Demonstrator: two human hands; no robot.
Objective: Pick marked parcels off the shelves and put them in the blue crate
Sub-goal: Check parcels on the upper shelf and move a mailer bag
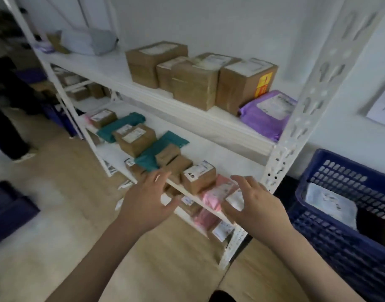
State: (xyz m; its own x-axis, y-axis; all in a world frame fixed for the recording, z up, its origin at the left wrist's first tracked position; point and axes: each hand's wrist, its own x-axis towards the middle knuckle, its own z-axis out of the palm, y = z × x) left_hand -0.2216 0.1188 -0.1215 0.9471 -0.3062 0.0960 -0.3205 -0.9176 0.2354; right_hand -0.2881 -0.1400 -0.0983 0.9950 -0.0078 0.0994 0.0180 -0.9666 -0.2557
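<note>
Both my hands hover in front of the middle shelf of a white metal rack (pixel 281 158). My left hand (pixel 148 197) is spread open, holding nothing, its fingertips close to a small brown box (pixel 173 164). My right hand (pixel 254 203) is also open and empty, just before a pink mailer bag (pixel 217 190). Between the hands stands a brown box with a black mark on its label (pixel 199 176). The blue crate (pixel 344 214) stands on the floor to the right and holds a white parcel (pixel 331 202).
The top shelf carries several brown boxes (pixel 193 86) and a purple mailer (pixel 266 113). Teal bags (pixel 119 127) and more boxes lie on the middle shelf, pink bags on the lower one. A person's legs (pixel 6 131) stand at the left; another blue crate (pixel 8 210) sits lower left.
</note>
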